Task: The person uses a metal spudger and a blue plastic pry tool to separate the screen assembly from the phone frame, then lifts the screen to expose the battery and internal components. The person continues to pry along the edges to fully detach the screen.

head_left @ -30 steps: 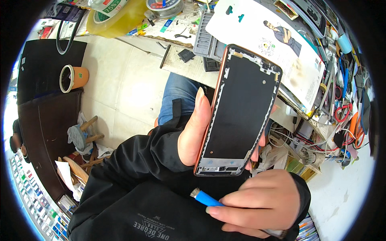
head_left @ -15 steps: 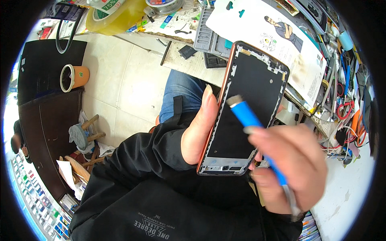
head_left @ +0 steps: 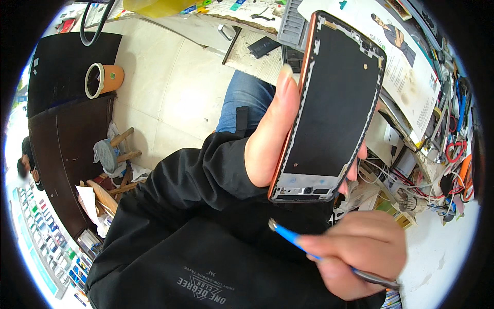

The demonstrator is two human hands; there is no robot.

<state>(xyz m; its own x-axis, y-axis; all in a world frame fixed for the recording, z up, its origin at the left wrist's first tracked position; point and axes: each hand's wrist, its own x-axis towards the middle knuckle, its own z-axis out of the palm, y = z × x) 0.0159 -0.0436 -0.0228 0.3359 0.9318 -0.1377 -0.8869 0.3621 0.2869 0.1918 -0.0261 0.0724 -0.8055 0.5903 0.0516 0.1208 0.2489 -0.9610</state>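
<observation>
My left hand [head_left: 272,129] is closed round a phone frame [head_left: 334,103] with an orange-red edge. Its open face is turned up, showing a black flat middle and pale, ragged residue along the rim. The thumb lies along the left edge, and fingertips show at the right edge. Nearer to my body, below the phone frame and apart from it, my right hand [head_left: 368,252] pinches a slim blue-handled brush [head_left: 288,236]. The short brush tip points left over my black jacket. A grey metal end sticks out behind the hand.
A workbench [head_left: 329,13] runs along the far side, with a printed sheet [head_left: 417,77] and a grey parts tray [head_left: 292,23]. Cables, red-handled scissors [head_left: 456,152] and tools crowd the right. On the left are an orange bin [head_left: 110,79] and a wooden stool [head_left: 121,149]. A person [head_left: 28,162] is at the far left.
My right hand has drawn the brush off the phone frame's face, down and to the left. The phone frame now appears higher and further right, as the whole view has shifted.
</observation>
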